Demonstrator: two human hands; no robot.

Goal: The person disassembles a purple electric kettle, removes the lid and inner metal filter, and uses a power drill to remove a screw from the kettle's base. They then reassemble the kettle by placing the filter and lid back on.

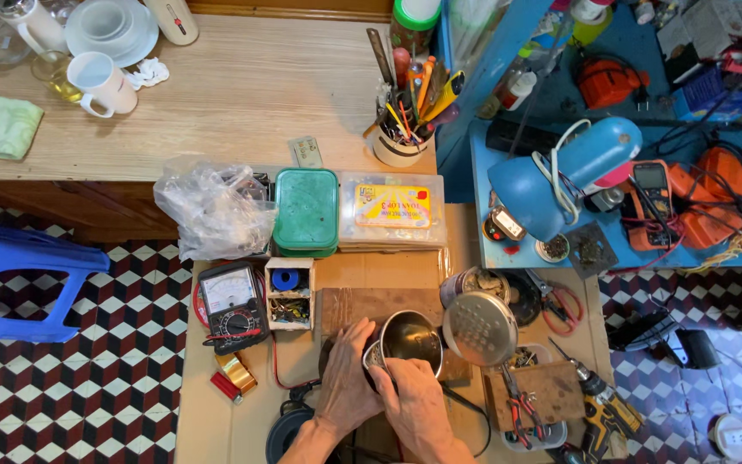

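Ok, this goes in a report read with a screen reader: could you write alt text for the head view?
Seen from above, a left hand and a right hand grip a round metal pot on a cluttered workbench. A perforated metal lid lies just right of the pot, an analog multimeter and a green box to the left.

A low cardboard-covered bench (216, 412) carries a meter (232, 306) left of the gripped cup (411, 337), and a drill (603, 411) to its right.
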